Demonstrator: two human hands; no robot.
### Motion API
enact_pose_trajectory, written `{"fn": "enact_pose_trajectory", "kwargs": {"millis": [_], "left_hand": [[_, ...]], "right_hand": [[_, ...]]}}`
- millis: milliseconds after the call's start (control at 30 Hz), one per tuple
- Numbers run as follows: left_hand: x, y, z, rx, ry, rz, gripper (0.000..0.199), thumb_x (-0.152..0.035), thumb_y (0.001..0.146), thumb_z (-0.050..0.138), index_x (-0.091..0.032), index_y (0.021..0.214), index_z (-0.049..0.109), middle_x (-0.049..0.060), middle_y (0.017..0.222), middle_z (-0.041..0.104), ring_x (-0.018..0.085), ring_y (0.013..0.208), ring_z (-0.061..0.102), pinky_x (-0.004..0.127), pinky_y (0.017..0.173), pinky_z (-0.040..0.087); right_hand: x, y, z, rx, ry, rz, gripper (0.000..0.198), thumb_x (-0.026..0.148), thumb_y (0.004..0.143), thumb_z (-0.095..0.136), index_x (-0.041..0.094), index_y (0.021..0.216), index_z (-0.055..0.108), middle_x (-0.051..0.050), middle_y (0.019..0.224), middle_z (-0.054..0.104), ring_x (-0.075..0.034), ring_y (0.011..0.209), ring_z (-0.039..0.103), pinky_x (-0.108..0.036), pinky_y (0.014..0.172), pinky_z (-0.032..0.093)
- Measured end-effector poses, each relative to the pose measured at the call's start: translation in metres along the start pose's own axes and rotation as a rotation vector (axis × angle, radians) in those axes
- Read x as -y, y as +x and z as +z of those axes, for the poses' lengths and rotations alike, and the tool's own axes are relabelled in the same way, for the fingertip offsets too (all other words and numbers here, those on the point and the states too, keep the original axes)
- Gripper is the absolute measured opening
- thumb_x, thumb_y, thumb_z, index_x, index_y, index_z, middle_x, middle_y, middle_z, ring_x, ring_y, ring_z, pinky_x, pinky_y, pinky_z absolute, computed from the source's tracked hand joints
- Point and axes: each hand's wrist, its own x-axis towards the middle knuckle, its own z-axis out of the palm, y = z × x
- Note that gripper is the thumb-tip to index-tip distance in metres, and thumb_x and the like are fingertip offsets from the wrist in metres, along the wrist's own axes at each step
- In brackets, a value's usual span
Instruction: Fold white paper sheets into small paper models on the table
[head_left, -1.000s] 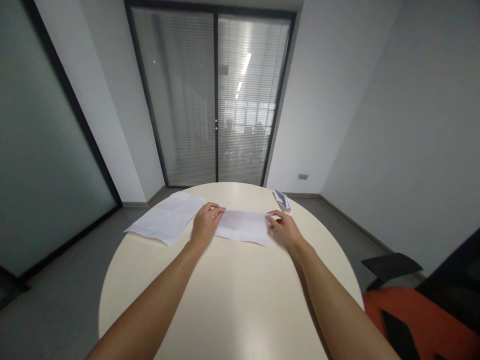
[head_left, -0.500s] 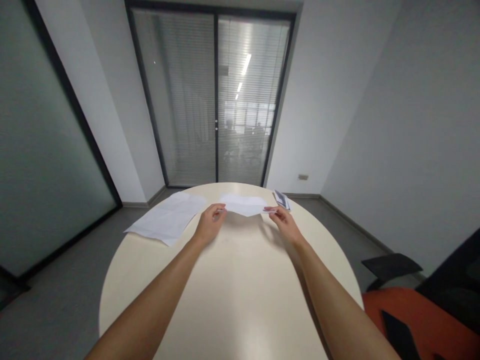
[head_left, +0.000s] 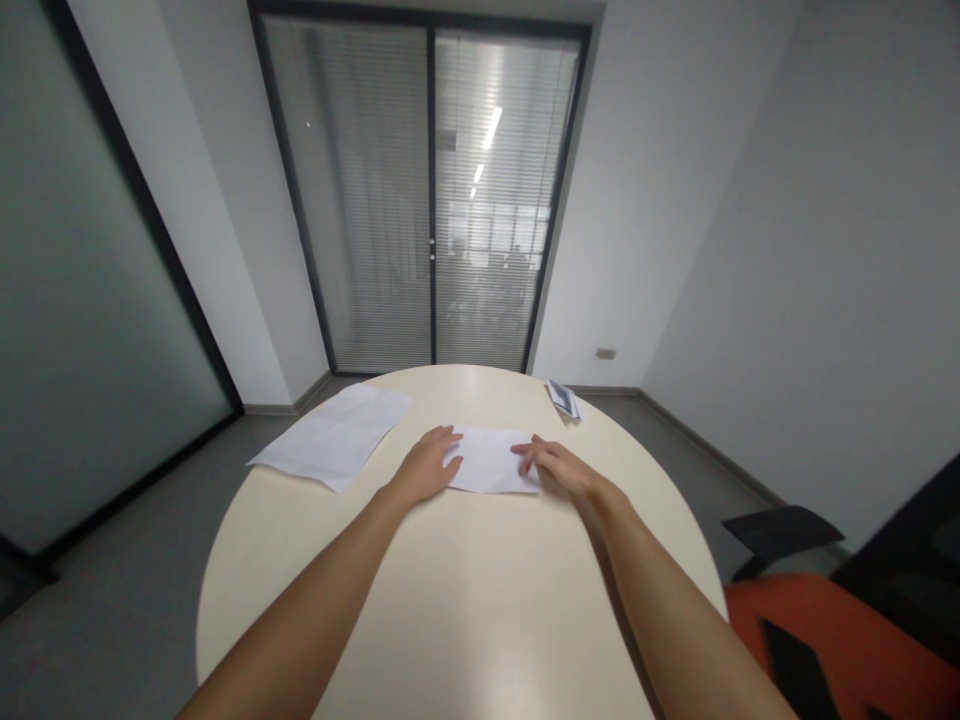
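Observation:
A small white sheet of paper (head_left: 489,462) lies flat on the round cream table (head_left: 480,600). My left hand (head_left: 429,465) rests on its left edge, palm down, thumb and fingers apart. On the right edge, my right hand (head_left: 553,465) touches the paper with its fingers stretched and spread, none of them gripping. Part of each side of the sheet is hidden under the hands.
Larger creased white sheets (head_left: 337,435) lie at the table's left. A small folded printed paper (head_left: 564,400) sits near the far right edge. An orange chair (head_left: 832,640) with black armrests stands at the right. Glass doors (head_left: 431,200) are beyond the table.
The small paper was held up, bent, between both hands; now it lies flat on the table, nearer to me. Both hands have let go of its edges and opened onto it.

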Motion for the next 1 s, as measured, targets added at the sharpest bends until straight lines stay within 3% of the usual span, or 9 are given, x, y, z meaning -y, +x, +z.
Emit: {"fn": "enact_pose_trajectory", "kwargs": {"millis": [100, 267, 333, 400, 500, 600, 833, 1000], "left_hand": [[-0.011, -0.006, 0.002, 0.171, 0.116, 0.033, 0.054, -0.036, 0.093, 0.053, -0.017, 0.143, 0.054, 0.013, 0.158, 0.043, 0.031, 0.149, 0.033, 0.049, 0.123, 0.025], [-0.024, -0.009, 0.001, 0.286, 0.183, 0.045, 0.068, -0.045, 0.093, 0.050, -0.014, 0.154, 0.039, 0.013, 0.164, 0.030, 0.031, 0.154, 0.021, 0.050, 0.126, 0.015], [-0.025, -0.010, 0.002, 0.329, 0.178, 0.049, 0.074, -0.049, 0.094, 0.048, -0.015, 0.157, 0.031, 0.012, 0.166, 0.025, 0.030, 0.155, 0.017, 0.051, 0.126, 0.012], [-0.025, -0.010, 0.003, 0.369, 0.172, 0.045, 0.076, -0.052, 0.095, 0.043, -0.016, 0.159, 0.026, 0.011, 0.167, 0.022, 0.029, 0.156, 0.015, 0.052, 0.126, 0.010], [-0.026, -0.011, 0.004, 0.414, 0.183, 0.022, 0.074, -0.053, 0.098, 0.036, -0.016, 0.160, 0.022, 0.010, 0.168, 0.019, 0.028, 0.156, 0.014, 0.054, 0.125, 0.010], [-0.028, -0.010, 0.003, 0.436, 0.216, -0.022, 0.069, -0.049, 0.100, 0.029, -0.015, 0.160, 0.023, 0.010, 0.168, 0.017, 0.028, 0.156, 0.012, 0.056, 0.125, 0.010], [-0.038, -0.009, -0.002, 0.442, 0.270, -0.084, 0.069, -0.049, 0.101, 0.025, -0.013, 0.160, 0.025, 0.010, 0.168, 0.015, 0.030, 0.156, 0.011, 0.058, 0.125, 0.009], [-0.037, -0.009, 0.000, 0.403, 0.296, -0.116, 0.067, -0.048, 0.101, 0.025, -0.015, 0.159, 0.027, 0.011, 0.167, 0.018, 0.030, 0.156, 0.015, 0.059, 0.124, 0.011]], "right_hand": [[0.011, 0.001, 0.001, -0.066, -0.172, -0.005, 0.043, 0.048, 0.094, 0.047, 0.021, 0.082, 0.078, -0.007, 0.133, 0.068, -0.036, 0.150, 0.030, -0.057, 0.122, 0.021], [0.037, 0.014, 0.030, -0.221, -0.303, -0.114, 0.048, 0.050, 0.100, 0.042, 0.017, 0.124, 0.068, -0.013, 0.136, 0.065, -0.030, 0.138, 0.050, -0.049, 0.118, 0.035], [0.044, 0.019, 0.051, -0.172, -0.313, -0.155, 0.054, 0.050, 0.102, 0.037, 0.017, 0.139, 0.058, -0.013, 0.145, 0.058, -0.027, 0.138, 0.050, -0.045, 0.119, 0.034], [0.046, 0.021, 0.069, -0.066, -0.352, -0.164, 0.061, 0.050, 0.103, 0.032, 0.014, 0.151, 0.045, -0.014, 0.156, 0.046, -0.025, 0.145, 0.040, -0.043, 0.123, 0.028], [0.044, 0.021, 0.082, 0.067, -0.466, -0.066, 0.062, 0.044, 0.105, 0.025, 0.012, 0.158, 0.034, -0.012, 0.163, 0.033, -0.027, 0.153, 0.024, -0.049, 0.125, 0.019], [0.040, 0.020, 0.077, 0.105, -0.569, 0.092, 0.063, 0.042, 0.103, 0.026, 0.015, 0.160, 0.028, -0.009, 0.167, 0.023, -0.030, 0.155, 0.016, -0.051, 0.125, 0.014], [0.028, 0.019, 0.055, 0.037, -0.680, 0.355, 0.073, 0.052, 0.101, 0.026, 0.013, 0.162, 0.019, -0.008, 0.169, 0.013, -0.030, 0.156, 0.010, -0.051, 0.125, 0.010], [0.026, 0.017, 0.054, 0.027, -0.699, 0.376, 0.075, 0.056, 0.101, 0.024, 0.014, 0.162, 0.018, -0.008, 0.169, 0.012, -0.029, 0.156, 0.009, -0.052, 0.124, 0.008]]}}
